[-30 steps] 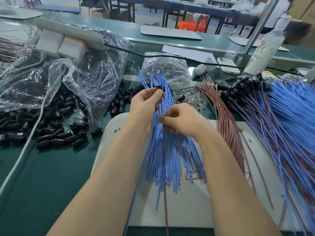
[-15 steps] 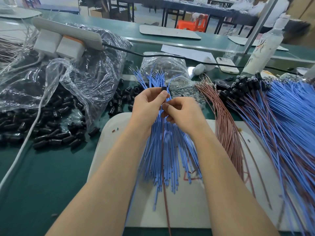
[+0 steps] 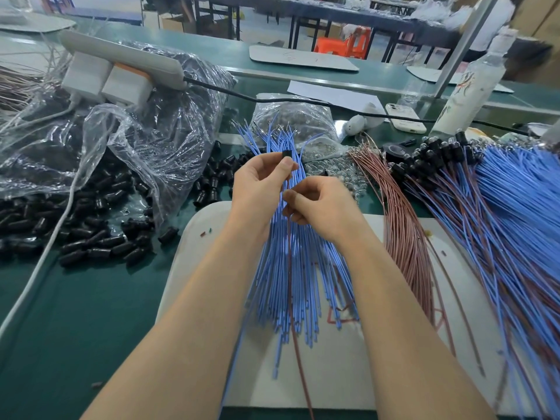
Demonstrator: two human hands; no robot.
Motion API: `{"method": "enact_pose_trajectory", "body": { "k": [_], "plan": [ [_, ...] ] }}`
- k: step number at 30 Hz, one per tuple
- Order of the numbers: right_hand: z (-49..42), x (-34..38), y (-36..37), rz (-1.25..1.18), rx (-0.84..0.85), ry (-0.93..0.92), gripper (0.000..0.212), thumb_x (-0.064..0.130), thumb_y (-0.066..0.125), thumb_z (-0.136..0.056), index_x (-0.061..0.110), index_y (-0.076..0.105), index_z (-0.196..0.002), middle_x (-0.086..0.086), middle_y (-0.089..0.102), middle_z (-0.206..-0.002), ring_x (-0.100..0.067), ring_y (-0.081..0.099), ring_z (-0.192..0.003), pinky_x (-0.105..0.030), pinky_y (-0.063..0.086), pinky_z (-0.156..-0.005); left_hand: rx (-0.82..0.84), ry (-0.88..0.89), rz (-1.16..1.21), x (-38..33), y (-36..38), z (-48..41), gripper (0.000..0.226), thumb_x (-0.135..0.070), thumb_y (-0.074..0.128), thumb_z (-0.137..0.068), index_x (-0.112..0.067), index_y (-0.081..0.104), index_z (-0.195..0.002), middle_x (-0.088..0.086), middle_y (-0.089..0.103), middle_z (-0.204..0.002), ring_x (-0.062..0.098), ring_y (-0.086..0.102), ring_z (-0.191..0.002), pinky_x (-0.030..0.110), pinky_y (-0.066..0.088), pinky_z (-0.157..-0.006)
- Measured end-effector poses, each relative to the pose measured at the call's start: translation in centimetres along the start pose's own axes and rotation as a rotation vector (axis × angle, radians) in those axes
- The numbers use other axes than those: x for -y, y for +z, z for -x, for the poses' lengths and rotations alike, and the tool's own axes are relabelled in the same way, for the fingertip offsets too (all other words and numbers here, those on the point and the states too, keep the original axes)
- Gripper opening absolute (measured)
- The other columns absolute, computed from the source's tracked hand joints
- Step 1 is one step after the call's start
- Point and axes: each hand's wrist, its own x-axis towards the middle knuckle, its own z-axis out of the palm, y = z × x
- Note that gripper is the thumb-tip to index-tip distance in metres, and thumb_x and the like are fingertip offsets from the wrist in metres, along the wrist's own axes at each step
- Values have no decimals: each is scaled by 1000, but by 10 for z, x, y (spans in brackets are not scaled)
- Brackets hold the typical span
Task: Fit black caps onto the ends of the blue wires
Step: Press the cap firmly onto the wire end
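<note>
A loose bundle of blue wires [image 3: 291,280] lies fanned on a white board [image 3: 333,374] in front of me. My left hand [image 3: 257,189] pinches a small black cap [image 3: 286,154] between thumb and fingers, above the bundle's far ends. Just below and to the right, my right hand [image 3: 321,207] pinches wires of the bundle, with a brown wire running down from it. Loose black caps [image 3: 91,237] are heaped on the green table at the left. Blue wires with black caps fitted [image 3: 515,207] lie in a pile at the right.
A clear plastic bag [image 3: 145,140] of black caps sits at the left under a white power strip [image 3: 121,59]. Brown wires [image 3: 403,237] lie right of the board. A small bag of metal parts [image 3: 291,122], a phone [image 3: 404,116] and a white bottle [image 3: 466,92] stand behind.
My left hand has lifted the cap slightly higher. My right hand first rose to meet it, then slid back down along the wires.
</note>
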Motion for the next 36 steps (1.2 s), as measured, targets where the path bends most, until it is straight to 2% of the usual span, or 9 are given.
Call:
{"method": "enact_pose_trajectory", "body": {
  "k": [8,12,14,18,20,22,26,30,36],
  "plan": [
    [0,0,4,121,87,-20,19,20,61,-90,15,58,-72,-1,68,-63,-14,64,-63,-47,55,-81,-29,33,-30,6,-1,-2,22,-5,54,-94,-21,54,-78,-5,58,-75,-15,54,-50,1,40,-52],
    [1,1,3,185,102,-31,24,22,62,-90,16,59,-67,0,67,-62,-19,61,-65,-46,54,-78,-35,53,-59,10,-1,-5,22,-6,56,-93,-22,55,-77,-5,59,-75,-14,55,-52,1,41,-52],
    [2,1,-2,200,80,-30,23,25,61,-91,16,64,-70,2,69,-64,-12,60,-61,-37,54,-71,-56,72,-94,13,-2,-9,17,-8,57,-92,-20,58,-82,-1,63,-81,-9,59,-62,2,43,-58],
    [-3,-10,-30,259,-277,9,18,26,57,-94,16,70,-88,5,68,-77,-2,56,-60,-17,42,-60,-90,129,-223,23,-4,-17,13,-11,59,-92,-22,63,-97,1,69,-95,10,61,-86,17,50,-78],
    [-4,-18,-49,297,-463,66,16,19,56,-94,15,71,-95,4,66,-84,-3,55,-67,-16,38,-63,-69,180,-302,27,-3,-18,18,-9,58,-92,-25,62,-99,-2,68,-94,11,62,-87,22,51,-81],
    [-4,-26,-59,325,-539,125,17,12,55,-90,16,71,-96,0,67,-91,-10,56,-78,-19,39,-72,-42,229,-364,29,-1,-17,21,-5,57,-91,-24,61,-98,-6,67,-94,10,64,-87,21,51,-82],
    [-5,-30,-56,378,-441,179,16,10,59,-86,20,71,-92,3,63,-84,-10,56,-74,-20,39,-66,-6,251,-399,31,0,-17,21,-2,55,-91,-22,59,-98,-7,67,-97,6,64,-92,18,49,-86],
    [-7,-30,-49,449,-282,219,2,23,68,-84,24,66,-83,6,62,-83,-12,55,-80,-24,38,-72,16,257,-384,31,0,-17,18,-1,54,-91,-15,60,-101,-4,67,-99,6,64,-95,16,49,-88],
    [-12,-31,-40,520,-266,249,6,21,65,-88,26,61,-89,0,66,-101,-20,60,-95,-32,49,-81,45,256,-362,31,1,-15,17,0,54,-91,-13,59,-102,-2,66,-100,8,64,-96,15,49,-87]
  ]
}}
